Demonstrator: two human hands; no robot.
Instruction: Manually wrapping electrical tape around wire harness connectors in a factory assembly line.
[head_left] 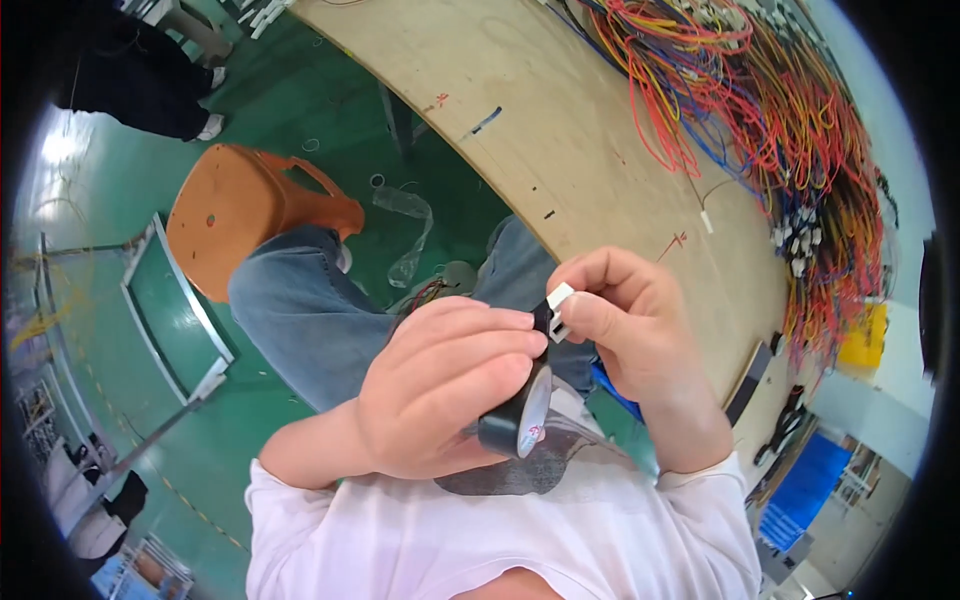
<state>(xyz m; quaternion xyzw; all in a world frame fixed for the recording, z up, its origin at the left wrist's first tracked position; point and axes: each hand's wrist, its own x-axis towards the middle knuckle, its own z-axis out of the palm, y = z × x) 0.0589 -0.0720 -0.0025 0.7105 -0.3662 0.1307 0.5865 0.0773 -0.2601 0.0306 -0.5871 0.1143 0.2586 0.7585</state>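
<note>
My left hand (440,385) is closed around a roll of black tape (506,424), whose pale cardboard core faces right. Between the thumb and fingers of my right hand (640,330) is a small white plastic connector (561,296). A short black strip of tape (543,317) lies against the connector, close to my left fingertips. Both hands meet in front of my chest, above my lap. Below my left hand a few thin wires (432,292) show; whether they run to the connector is hidden.
A wooden table (480,70) curves along the right, with a large heap of red, yellow and blue wires (770,120) on it. An orange stool (225,220) stands at the left, near a metal frame (190,310). Another person (140,80) is at the upper left.
</note>
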